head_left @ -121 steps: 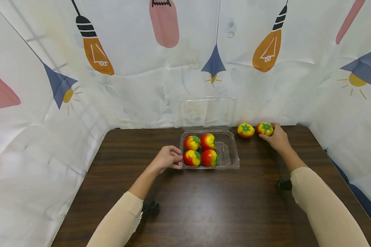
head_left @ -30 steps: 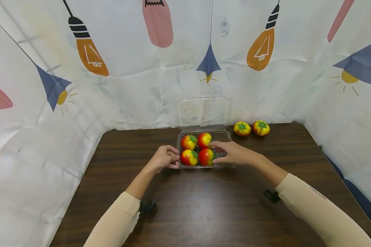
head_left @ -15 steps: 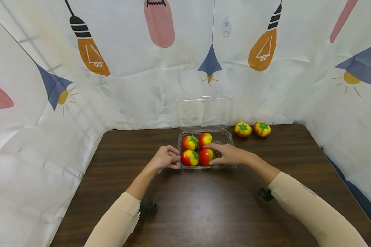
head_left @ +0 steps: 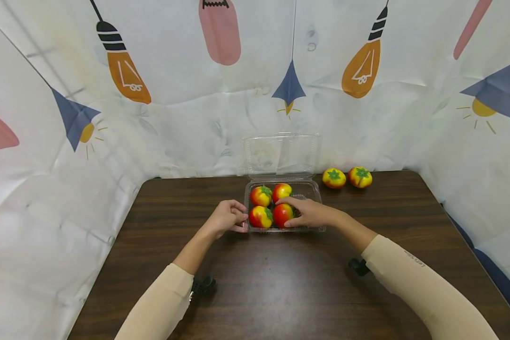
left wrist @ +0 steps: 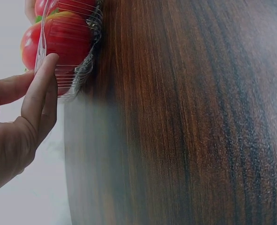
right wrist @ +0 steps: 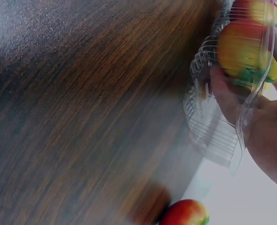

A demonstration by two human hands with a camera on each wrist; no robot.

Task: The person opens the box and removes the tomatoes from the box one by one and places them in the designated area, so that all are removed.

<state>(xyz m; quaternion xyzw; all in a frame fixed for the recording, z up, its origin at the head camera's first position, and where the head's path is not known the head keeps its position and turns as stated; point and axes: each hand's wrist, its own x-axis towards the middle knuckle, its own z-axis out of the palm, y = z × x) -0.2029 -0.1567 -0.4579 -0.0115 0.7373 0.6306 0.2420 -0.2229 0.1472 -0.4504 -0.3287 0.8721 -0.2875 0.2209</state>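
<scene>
A clear plastic clamshell box [head_left: 308, 190] stands near the table's back edge, its lid [head_left: 280, 153] raised. Several red-and-yellow persimmons [head_left: 261, 196] with green leaf tops fill its left and middle parts. My left hand [head_left: 227, 218] pinches the box's left rim between thumb and fingers; the left wrist view shows the fingertips on the clear wall [left wrist: 41, 42]. Inside the box, my right hand [head_left: 308, 212] grips the front persimmon on the right [head_left: 282, 216], thumb in front and fingers behind. Through the ribbed wall in the right wrist view, the thumb lies against that persimmon [right wrist: 239, 47].
Two more persimmons, one nearer the box [head_left: 334, 178] and one farther right [head_left: 360, 177], sit on the table behind and right of the box. A printed white cloth [head_left: 187, 127] hangs right behind the dark wooden table [head_left: 272, 278].
My right hand has left the far-right loose persimmon, moved left into the box and closed round the front right persimmon. My left hand keeps its pinch on the rim.
</scene>
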